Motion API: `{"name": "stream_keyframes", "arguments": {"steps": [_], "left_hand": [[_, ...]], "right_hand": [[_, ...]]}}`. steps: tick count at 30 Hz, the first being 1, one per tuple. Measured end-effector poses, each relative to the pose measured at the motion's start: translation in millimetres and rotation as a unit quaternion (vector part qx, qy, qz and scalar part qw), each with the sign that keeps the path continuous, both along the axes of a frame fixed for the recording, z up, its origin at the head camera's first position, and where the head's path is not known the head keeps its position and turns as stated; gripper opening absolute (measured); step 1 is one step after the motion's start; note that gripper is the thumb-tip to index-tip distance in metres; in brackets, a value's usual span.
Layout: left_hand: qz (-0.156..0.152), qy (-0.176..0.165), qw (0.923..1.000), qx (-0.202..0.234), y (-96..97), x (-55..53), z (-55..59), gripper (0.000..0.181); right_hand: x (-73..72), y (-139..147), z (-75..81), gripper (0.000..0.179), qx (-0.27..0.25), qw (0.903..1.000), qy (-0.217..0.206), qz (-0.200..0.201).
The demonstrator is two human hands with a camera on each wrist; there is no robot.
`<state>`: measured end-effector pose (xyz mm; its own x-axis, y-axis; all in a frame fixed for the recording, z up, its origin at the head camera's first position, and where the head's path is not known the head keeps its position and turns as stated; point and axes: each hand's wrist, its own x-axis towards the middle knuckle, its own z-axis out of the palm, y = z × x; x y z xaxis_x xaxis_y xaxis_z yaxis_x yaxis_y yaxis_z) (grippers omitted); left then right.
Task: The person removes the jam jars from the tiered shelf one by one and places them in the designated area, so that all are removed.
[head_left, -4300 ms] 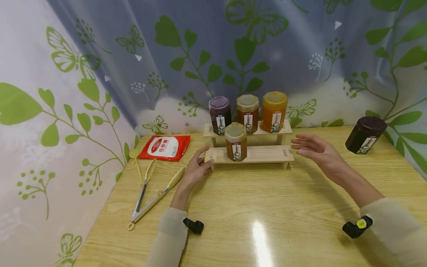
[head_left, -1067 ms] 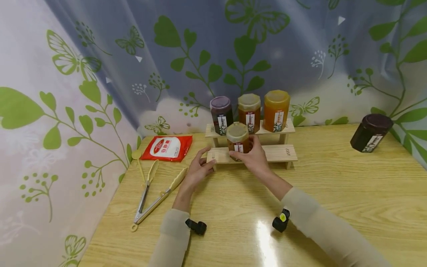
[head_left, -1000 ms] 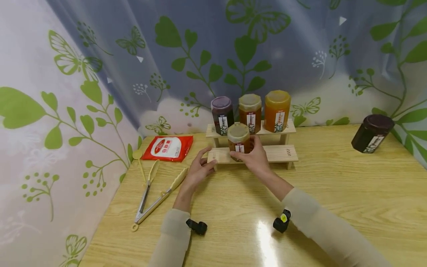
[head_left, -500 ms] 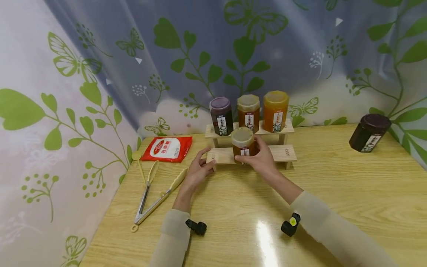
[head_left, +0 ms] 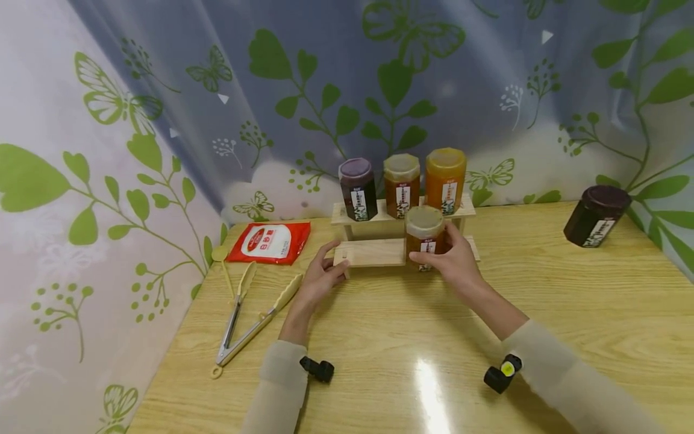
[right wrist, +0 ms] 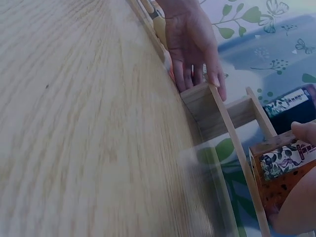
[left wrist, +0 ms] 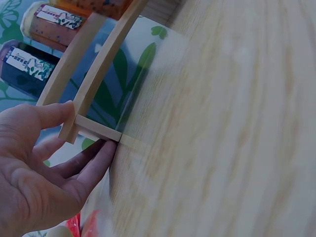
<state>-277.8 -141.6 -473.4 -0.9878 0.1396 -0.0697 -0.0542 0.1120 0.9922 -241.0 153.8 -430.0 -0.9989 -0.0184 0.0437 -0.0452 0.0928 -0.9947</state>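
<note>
In the head view my right hand (head_left: 455, 256) grips an amber jar (head_left: 423, 241) with a cream lid. Its thumb lies across the front, its fingers behind. The jar is upright over the right half of the lower shelf of a two-step wooden rack (head_left: 374, 253); whether its base touches the wood is unclear. My left hand (head_left: 318, 280) holds the rack's left end; the left wrist view has the thumb on the shelf end (left wrist: 69, 131) and fingers at the leg. On the upper shelf stand a purple-lidded dark jar (head_left: 358, 190), a cream-lidded amber jar (head_left: 401, 187) and an orange jar (head_left: 446, 181).
Another dark jar (head_left: 596, 216) stands on the table (head_left: 379, 361) at the right. At the left lie a red-and-white packet (head_left: 268, 242), open metal tongs (head_left: 255, 325) with cream tips, and a small yellow spoon (head_left: 223, 265). A patterned curtain (head_left: 325, 78) hangs behind.
Earlier my right hand hovered empty right of the rack, then took hold of the amber jar on the lower shelf's left part. Hand and jar have since moved right. My left hand keeps its place.
</note>
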Motion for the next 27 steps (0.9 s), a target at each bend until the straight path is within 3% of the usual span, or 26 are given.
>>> {"name": "stream_keyframes", "arguments": {"steps": [5, 16, 27], "left_hand": [[0.001, -0.005, 1.0000, 0.002, -0.6, 0.6, 1.2, 0.064], [-0.001, -0.007, 1.0000, 0.004, 0.6, -0.7, 0.9, 0.064], [-0.002, -0.004, 1.0000, 0.002, -0.7, -2.0, -2.0, 0.064]], "right_hand": [[4.7, 20, 4.4, 0.088, -0.010, 0.9999, -0.008, -0.004], [13.0, 67, 11.6, 0.086, 0.028, 0.9986, 0.000, -0.045], [10.1, 110, 13.2, 0.076, 0.055, 0.9939, 0.020, -0.094]]}}
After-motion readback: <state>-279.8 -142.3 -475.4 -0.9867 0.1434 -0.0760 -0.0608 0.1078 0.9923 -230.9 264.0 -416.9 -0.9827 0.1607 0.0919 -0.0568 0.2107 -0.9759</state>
